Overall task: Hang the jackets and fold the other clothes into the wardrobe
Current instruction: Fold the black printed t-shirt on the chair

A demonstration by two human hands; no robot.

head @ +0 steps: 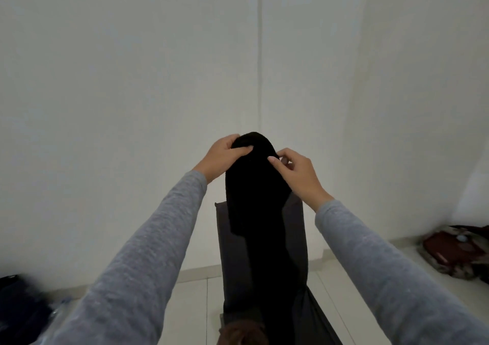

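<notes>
Head view, counted out: how many hands are on the cloth?
— Two. The left hand (225,156) has its grip curled over the rounded top of one black garment (254,212), thumb on the near face. The right hand (297,175) pinches the same garment's top edge between thumb and fingertips.
Where does the garment hang?
— In the air between both hands, before white panels (132,80) with one vertical seam. It drops straight down towards the bottom of the frame.
Anything behind it?
— One dark grey cloth (297,233), showing on both sides of the black one. What kind of garment it is, I cannot tell.
And on the floor (330,286)?
— Two heaps, well apart: one dark pile (18,307) at the left edge and one reddish-brown pile (455,249) at the right. Two grey sleeves (148,252) cover the arms.
</notes>
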